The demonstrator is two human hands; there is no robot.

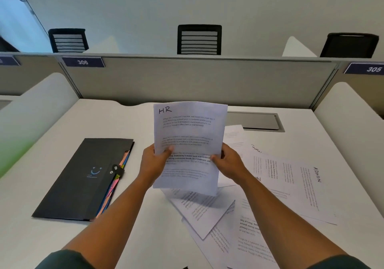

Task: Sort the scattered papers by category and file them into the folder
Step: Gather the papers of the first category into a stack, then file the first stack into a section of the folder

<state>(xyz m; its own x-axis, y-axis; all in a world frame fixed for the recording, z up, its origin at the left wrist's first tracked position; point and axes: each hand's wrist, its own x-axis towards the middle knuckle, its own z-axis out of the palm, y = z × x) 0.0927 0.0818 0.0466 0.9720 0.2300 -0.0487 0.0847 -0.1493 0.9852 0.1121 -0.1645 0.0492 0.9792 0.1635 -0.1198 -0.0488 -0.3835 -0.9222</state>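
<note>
Now sorting | left hand (154, 160) and right hand (227, 162) pinch HR paper (190, 144) up over desk (52, 237) | folder (83, 177) lies closed, left | next: likely open folder.

Left of the thin white paper sheet (190, 144), a matt black plastic folder (83, 179); both above a smooth matt white table (52, 237).

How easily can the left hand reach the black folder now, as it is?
Probably not at once: the left hand grips the HR sheet together with the right hand. The black folder lies closed to its left, nothing between them, so letting go should suffice.
</note>
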